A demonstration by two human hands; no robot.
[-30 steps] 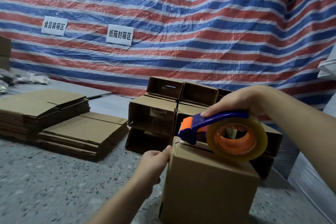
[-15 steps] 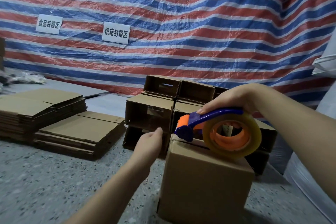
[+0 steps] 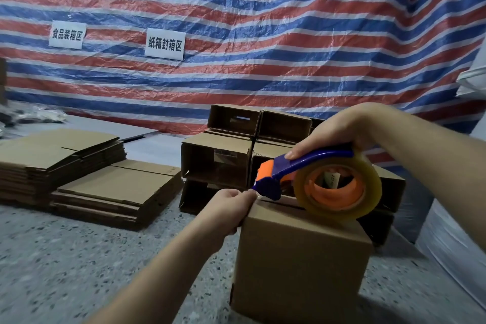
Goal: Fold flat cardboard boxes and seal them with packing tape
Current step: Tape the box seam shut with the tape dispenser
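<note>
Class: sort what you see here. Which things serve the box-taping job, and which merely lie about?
In use: left hand pinching the tape end; right hand gripping the tape dispenser; upright box; flat cardboard stacks; folded boxes behind.

Lying about: two paper signs; striped tarp; plastic bags far left.

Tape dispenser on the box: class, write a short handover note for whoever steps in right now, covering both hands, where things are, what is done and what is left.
Right hand grips the tape dispenser, its roll resting on top of the upright box.
Left hand pinches the tape end at the box's near-left top edge.
Done: box folded, top flaps closed; folded boxes stacked behind.
Left: run tape along the top seam, cut it, then fold the flat cardboard stacks on the left.
</note>
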